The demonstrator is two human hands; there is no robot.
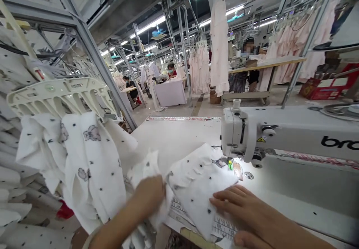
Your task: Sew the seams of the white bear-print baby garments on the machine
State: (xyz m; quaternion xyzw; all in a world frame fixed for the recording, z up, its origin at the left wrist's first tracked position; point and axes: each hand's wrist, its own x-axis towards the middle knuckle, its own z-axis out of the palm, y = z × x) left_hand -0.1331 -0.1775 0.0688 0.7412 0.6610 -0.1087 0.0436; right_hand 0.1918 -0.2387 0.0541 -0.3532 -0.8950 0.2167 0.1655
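Observation:
My left hand [153,193], smeared by motion, is closed on a piece of white printed fabric [150,165] at the table's left front edge. Cloth shows above and below the fist. My right hand [244,208] lies flat with fingers stretched out, its fingertips at the right edge of another white fabric piece [193,178] with small dark prints. That piece has a gathered strip along its upper left side, and its far right corner reaches the lit needle area of a white sewing machine [238,133]. A measuring tape [179,208] shows partly under the fabric.
At left, a white hanger rack [58,94] carries several printed fabric pieces [95,166] beside the table. A grey metal post [103,62] rises behind it. Beyond the sewing table [157,133], people sit at other machines among hanging pale pink garments [220,43].

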